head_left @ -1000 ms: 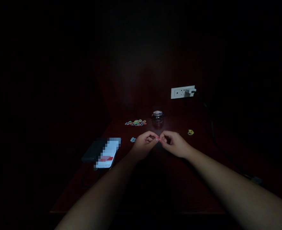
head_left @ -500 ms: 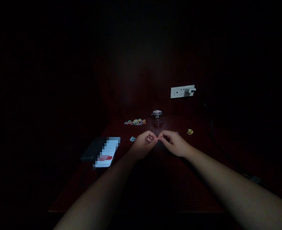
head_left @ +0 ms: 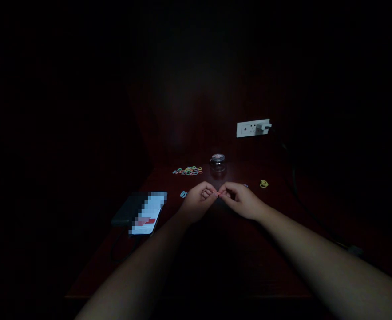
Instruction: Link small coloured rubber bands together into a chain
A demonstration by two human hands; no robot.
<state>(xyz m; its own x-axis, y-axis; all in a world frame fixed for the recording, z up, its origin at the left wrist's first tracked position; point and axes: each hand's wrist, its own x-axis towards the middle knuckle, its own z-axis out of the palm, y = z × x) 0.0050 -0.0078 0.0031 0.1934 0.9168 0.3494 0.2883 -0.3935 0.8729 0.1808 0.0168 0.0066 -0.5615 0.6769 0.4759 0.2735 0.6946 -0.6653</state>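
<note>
So, dark red table (head_left: 222,271), left hand (head_left: 198,201) and right hand (head_left: 240,200) in front of a clear round jar (head_left: 218,164), scattered multicoloured rings (head_left: 188,170) left of it, tiny reddish band (head_left: 218,194) pinched by both hands, also in front

Both the left hand (head_left: 199,203) and the right hand (head_left: 242,201) are bare. The forearms are uncovered too, slim at the wrists and broader toward the lower picture edges.

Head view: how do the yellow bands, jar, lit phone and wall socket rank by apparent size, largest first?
1. Lit phone
2. Wall socket
3. Jar
4. Yellow bands, taken as one little bunch
</note>
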